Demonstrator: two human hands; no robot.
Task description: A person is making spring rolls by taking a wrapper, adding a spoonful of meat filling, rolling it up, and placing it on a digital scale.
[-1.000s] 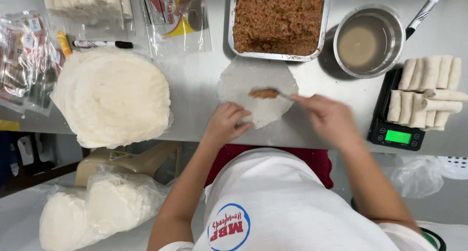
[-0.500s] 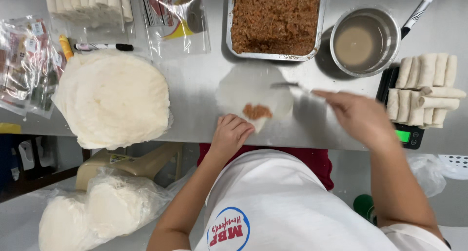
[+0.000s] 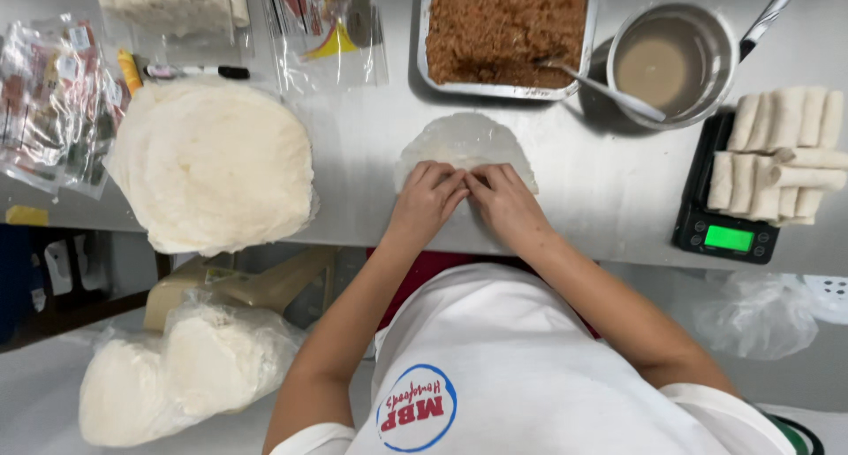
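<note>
Both hands, left (image 3: 430, 199) and right (image 3: 501, 200), pinch the wrapper's (image 3: 465, 146) near edge just below the filling tray (image 3: 507, 31); rolling looks barely begun, finished rolls (image 3: 777, 155) stacked right.

Both hands, left (image 3: 430, 199) & right (image 3: 505, 200), fingertips together on wrapper (image 3: 465, 143).

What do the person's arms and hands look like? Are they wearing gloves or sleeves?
No gloves: the left hand and right hand are bare. Both forearms are uncovered, with no watch or rings visible. Short white sleeves of a white T-shirt show only near the shoulders.
</note>
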